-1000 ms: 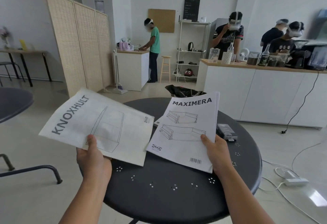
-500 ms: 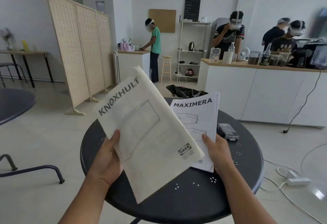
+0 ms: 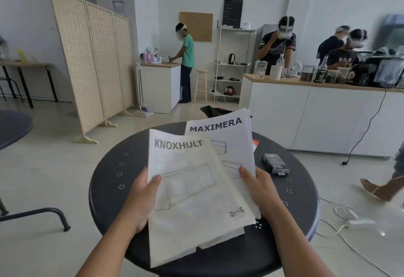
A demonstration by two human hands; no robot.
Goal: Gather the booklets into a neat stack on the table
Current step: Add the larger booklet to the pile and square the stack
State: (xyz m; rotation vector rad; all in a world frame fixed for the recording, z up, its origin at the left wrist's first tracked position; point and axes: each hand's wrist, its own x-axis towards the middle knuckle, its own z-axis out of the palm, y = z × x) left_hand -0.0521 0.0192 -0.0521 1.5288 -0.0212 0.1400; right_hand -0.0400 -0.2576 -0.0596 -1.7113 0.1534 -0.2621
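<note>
KNOXHULT booklet (image 3: 192,191): white, grey title at top, faint line drawing of a cabinet, small logo at lower right. Held above the round dark table (image 3: 109,180), tilted slightly, lying over the second booklet. Lower edge shows several loose pages fanned out.

MAXIMERA booklet (image 3: 220,130): white, bold black title, line drawings partly covered. Sits underneath, offset up and to the right, upper part exposed, page edges visible along its right side.

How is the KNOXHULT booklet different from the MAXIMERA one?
The KNOXHULT booklet lies on top, held by the left hand; the MAXIMERA booklet sits underneath, held by the right hand. KNOXHULT's title is grey, MAXIMERA's bolder black. Both are white with line drawings.
</note>
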